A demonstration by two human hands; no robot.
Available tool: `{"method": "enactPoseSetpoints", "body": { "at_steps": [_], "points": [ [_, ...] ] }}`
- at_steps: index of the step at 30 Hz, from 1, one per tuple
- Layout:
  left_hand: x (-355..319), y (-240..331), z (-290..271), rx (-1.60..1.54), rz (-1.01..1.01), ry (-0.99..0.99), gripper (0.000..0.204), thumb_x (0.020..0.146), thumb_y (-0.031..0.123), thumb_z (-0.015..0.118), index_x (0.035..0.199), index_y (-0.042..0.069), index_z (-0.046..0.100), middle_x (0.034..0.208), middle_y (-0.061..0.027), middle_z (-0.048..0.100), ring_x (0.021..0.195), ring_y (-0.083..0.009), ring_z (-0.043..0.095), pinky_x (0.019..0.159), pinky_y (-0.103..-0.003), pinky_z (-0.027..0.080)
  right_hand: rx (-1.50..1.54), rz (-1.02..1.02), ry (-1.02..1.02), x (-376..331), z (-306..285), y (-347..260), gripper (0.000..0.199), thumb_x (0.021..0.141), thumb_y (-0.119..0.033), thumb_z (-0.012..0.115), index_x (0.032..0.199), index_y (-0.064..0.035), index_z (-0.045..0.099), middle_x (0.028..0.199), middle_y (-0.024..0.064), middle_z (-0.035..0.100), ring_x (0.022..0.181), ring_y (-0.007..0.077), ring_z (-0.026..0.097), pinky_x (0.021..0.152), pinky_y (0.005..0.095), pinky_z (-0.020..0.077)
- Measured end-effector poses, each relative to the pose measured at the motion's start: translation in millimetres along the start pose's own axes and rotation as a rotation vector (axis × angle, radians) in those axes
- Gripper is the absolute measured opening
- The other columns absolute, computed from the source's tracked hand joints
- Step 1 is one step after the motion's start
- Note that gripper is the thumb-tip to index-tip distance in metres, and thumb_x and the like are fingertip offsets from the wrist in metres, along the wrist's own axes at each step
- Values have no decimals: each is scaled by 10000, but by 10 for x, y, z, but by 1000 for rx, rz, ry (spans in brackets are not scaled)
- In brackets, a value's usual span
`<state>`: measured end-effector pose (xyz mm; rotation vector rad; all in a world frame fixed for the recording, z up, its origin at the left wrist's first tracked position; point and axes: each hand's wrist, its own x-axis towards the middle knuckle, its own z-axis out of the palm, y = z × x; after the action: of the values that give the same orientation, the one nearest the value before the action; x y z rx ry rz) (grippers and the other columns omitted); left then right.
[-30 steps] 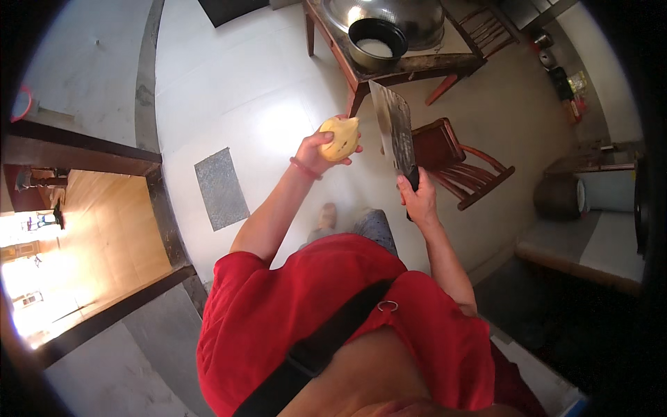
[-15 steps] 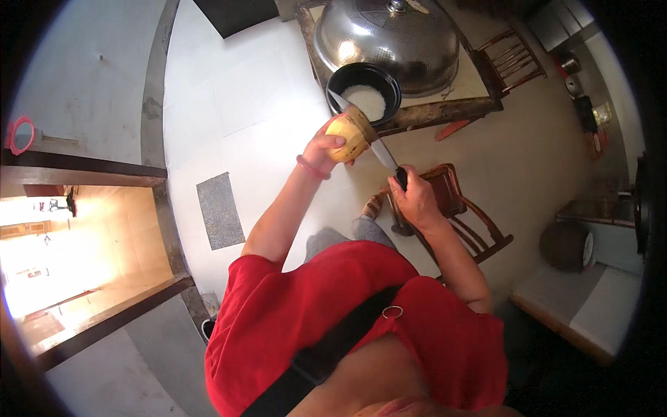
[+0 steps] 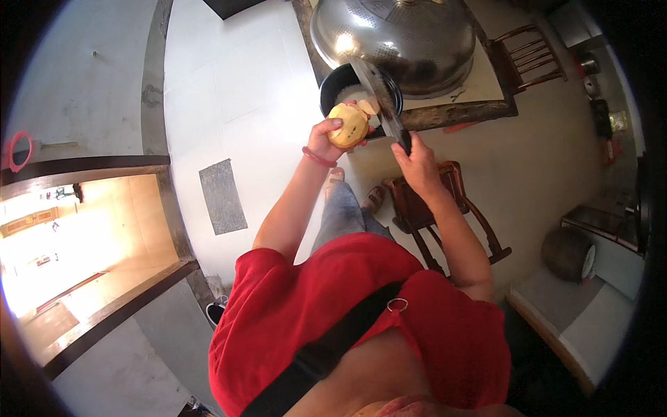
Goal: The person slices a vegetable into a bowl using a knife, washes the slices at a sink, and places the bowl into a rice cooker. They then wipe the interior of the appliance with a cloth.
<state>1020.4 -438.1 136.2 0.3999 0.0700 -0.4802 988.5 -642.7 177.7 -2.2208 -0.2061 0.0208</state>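
- The left hand point(image 3: 325, 136) is wrapped around a peeled yellow potato point(image 3: 348, 125), holding it up over the near rim of a black bowl point(image 3: 335, 82).
- The right hand point(image 3: 417, 161) is closed on the handle of a cleaver point(image 3: 379, 97); its broad blade slants up and to the left, with the edge just beside the potato.
- Pale cut slices point(image 3: 368, 105) show between the potato and the blade, at the mouth of the bowl.
- The bowl stands on the counter point(image 3: 479, 87), touching a large steel colander point(image 3: 410, 42) turned upside down to its right.
- A wooden chair point(image 3: 434, 208) stands on the floor below the right hand.
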Motion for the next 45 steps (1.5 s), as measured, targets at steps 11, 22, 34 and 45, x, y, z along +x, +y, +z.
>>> {"method": "enactPoseSetpoints", "body": {
  "at_steps": [11,22,34,45],
  "points": [
    [206,290,-204,159,26,-103,615,599,85,588,1172,-31,398,1037,-193,536,892,-325,568,714,-413,514,1,-46,-217,150,-93,7,322,818,-188,557,1009,54,468,764,236,573,709,395,568,603,412,445],
    [213,302,-116,215,-60,57,595,724,218,612,1239,64,355,1093,-158,507,993,-307,527,707,-378,498,-91,60,-102,350,119,-1,271,805,-164,570,966,32,473,727,219,578,675,378,575,579,425,451],
    [303,206,-272,123,66,185,522,681,46,527,1183,73,387,1050,-156,526,884,-298,563,613,-378,520,-296,-90,-135,106,75,-78,250,797,-173,575,911,25,474,748,212,572,669,377,563,572,429,460],
    [329,350,-246,278,-126,222,464,665,21,582,1108,47,448,964,-114,557,879,-245,565,614,-364,518,-193,66,-128,341,-57,34,245,814,-195,568,939,0,490,767,209,574,711,382,562,580,415,443]
  ]
}}
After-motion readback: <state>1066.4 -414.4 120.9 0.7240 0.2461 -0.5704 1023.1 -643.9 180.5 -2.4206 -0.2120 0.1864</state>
